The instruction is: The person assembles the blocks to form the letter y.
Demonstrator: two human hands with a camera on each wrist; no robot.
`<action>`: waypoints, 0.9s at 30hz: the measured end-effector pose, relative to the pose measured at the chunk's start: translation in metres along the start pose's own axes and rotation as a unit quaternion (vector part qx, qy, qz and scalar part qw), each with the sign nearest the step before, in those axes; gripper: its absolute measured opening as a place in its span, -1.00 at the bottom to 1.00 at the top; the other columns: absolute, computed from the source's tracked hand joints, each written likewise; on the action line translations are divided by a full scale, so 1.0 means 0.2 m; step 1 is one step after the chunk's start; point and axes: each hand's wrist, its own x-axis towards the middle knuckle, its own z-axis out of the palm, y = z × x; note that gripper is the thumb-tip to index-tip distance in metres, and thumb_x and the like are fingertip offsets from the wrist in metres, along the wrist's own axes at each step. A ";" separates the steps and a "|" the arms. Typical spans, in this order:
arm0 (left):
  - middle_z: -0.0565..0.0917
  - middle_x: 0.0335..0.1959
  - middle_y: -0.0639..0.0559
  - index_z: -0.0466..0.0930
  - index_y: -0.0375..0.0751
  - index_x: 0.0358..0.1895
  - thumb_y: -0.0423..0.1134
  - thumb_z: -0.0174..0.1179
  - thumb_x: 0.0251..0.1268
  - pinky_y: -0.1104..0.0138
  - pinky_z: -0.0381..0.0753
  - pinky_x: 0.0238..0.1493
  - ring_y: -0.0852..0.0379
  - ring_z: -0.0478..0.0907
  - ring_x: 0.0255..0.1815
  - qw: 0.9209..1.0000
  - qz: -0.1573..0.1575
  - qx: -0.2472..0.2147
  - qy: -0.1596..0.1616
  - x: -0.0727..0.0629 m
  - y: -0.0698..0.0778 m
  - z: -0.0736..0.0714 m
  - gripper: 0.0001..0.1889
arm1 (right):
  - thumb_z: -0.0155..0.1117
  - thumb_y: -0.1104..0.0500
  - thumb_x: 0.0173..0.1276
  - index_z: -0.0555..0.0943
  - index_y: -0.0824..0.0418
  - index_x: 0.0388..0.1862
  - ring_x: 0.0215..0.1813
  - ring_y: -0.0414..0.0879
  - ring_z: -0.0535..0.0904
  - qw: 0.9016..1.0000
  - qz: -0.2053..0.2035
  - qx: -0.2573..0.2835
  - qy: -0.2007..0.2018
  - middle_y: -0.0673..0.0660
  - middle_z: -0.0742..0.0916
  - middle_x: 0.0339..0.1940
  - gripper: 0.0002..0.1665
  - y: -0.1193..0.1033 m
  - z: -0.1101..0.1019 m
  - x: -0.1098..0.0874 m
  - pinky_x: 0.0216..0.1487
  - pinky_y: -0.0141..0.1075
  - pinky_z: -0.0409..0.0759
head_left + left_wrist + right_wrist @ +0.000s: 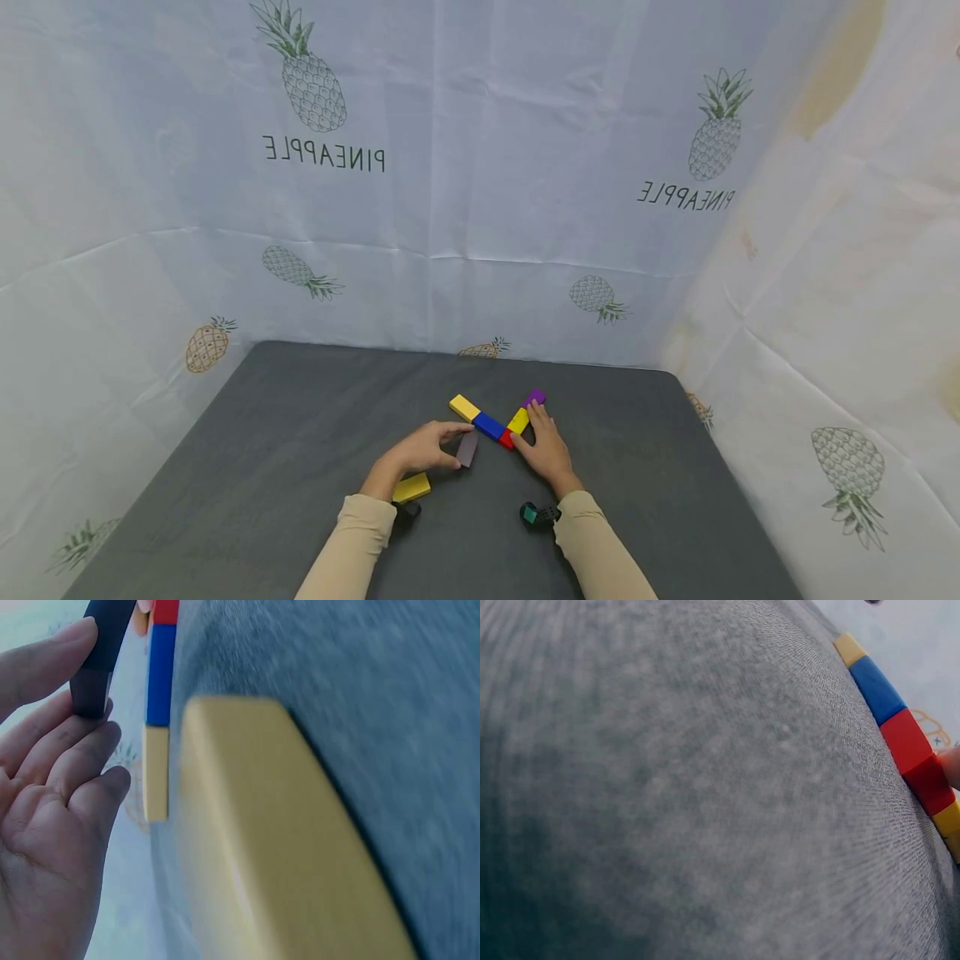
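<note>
My left hand (423, 448) pinches a dark greyish-purple block (467, 448) between thumb and fingers, near the row's near side. The left wrist view shows the thumb on one face of this dark block (105, 652) and the fingers behind it. My right hand (546, 450) rests beside a V-shaped line of blocks, fingers fairly straight and spread. Its thumb is at the red block (507, 439), its fingertips at the purple block (534, 397). Between those two lies a bright yellow block (518, 421). A blue block (490, 427) and a pale yellow block (464, 407) form the other arm.
A separate yellow block (412, 488) lies beside my left wrist and looms large in the left wrist view. The dark grey cloth-covered table (615, 500) ends at a white pineapple-print curtain (510, 208) at the back and sides. Each wrist wears a small black device.
</note>
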 end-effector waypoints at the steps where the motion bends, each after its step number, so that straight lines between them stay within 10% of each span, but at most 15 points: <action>1: 0.34 0.39 -0.14 0.36 -0.08 0.36 -0.35 0.34 0.10 -0.03 0.44 0.22 -0.24 0.29 0.37 1.000 0.001 -0.003 -0.003 0.01 0.00 0.01 -0.32 | 0.18 -0.13 0.32 0.18 0.24 0.48 0.54 0.10 0.05 1.000 0.001 0.001 0.000 0.18 0.21 0.52 -0.12 0.00 0.00 0.00 0.48 0.04 0.03; 27: 0.42 0.34 -0.10 0.38 -0.04 0.36 -0.30 0.36 0.10 0.04 0.41 0.26 -0.05 0.36 0.33 0.993 -0.022 0.103 -0.062 0.15 0.07 0.17 -0.32 | -0.01 -0.32 0.36 0.20 0.31 0.46 0.53 0.11 0.07 0.998 -0.037 0.018 0.040 0.20 0.23 0.51 -0.07 0.00 0.01 -0.02 0.47 0.09 0.00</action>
